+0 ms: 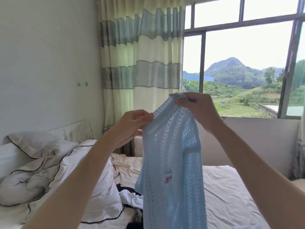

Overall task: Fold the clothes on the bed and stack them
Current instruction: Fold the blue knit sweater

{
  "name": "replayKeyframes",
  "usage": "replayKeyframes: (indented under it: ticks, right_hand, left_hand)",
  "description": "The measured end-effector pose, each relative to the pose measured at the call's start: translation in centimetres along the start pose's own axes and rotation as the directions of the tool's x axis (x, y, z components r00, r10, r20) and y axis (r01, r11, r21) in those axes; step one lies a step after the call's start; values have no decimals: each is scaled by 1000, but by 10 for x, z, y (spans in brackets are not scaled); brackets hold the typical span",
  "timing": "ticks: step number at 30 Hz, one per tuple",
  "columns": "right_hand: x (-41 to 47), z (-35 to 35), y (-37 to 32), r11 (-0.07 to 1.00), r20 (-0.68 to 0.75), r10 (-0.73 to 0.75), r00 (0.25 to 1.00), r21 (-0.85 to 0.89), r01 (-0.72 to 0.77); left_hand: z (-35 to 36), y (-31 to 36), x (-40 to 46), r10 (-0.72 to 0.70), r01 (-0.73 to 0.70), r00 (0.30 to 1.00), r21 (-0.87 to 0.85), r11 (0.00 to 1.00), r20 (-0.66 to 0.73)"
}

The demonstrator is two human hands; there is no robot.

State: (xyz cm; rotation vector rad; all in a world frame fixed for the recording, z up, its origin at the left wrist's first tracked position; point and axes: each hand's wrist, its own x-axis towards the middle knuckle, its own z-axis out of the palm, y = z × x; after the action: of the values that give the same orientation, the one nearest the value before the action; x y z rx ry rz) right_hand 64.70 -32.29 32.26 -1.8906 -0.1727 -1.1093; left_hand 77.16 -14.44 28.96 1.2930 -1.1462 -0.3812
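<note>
Both hands hold up the light blue knit sweater [171, 162] in front of the person, above the bed [231, 195]. Left hand [132, 123] pinches the ribbed top edge between thumb and fingers; right hand [196, 109] pinches the same edge higher up, so the sweater hangs tilted and bunched, not spread. Grip on both sides is narrow, closed on the knit.

Step in hand, as judged: shake out and square the garment before laying it down. To do it well, the hands should part to the two shoulder points, level the top edge, then lower it flat.

Open room: bare sheet to the right of the sweater looks like the best laying spot. Lower left holds a pile of unfolded clothes [130, 195], dark and white, item count unclear. Left of that, a rumpled duvet [74, 171] crowds the space. Beyond, pillows [33, 142], the curtain [142, 55], the window [239, 63].
</note>
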Motion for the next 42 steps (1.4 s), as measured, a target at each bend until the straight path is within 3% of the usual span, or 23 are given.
replayKeyframes:
  ticks: [5, 13, 18, 22, 25, 28, 30, 33, 37, 42]
  right_hand:
    - [13, 15, 6, 999, 0, 31, 1000, 22, -31]
    - [22, 71, 23, 995, 64, 74, 995, 63, -78]
    - [30, 106, 34, 989, 123, 91, 988, 103, -103]
    - [36, 130, 44, 990, 107, 83, 991, 109, -94]
    - [37, 145, 56, 995, 171, 88, 981, 23, -93]
    - [32, 160, 70, 993, 238, 63, 969, -116, -36]
    - [29, 166, 80, 982, 280, 56, 958, -187, -2]
    - [26, 170, 95, 973, 324, 96, 941, -228, -21]
    - [15, 181, 109, 973, 383, 134, 914, -228, -47]
    - [8, 197, 107, 969, 483, 149, 863, -244, -30]
  left_hand:
    - [-37, 15, -20, -81, 80, 997, 100, 992, 15]
    - [-87, 24, -81, -214, 265, 958, 300, 916, -193]
    - [-118, 37, -123, -326, 447, 887, 439, 779, -326]
    - [-138, 42, -143, -284, 530, 838, 570, 628, -466]
    - [-153, 41, -154, -200, 569, 808, 647, 507, -554]
    - [-166, 39, -167, -160, 618, 782, 719, 319, -602]
    - [-176, 33, -181, -178, 660, 750, 701, 270, -638]
    - [-193, 21, -209, -170, 717, 686, 618, 321, -707]
    - [-205, 0, -234, -124, 705, 615, 473, 529, -778]
    - [-219, -29, -247, -148, 667, 389, 167, 726, -909]
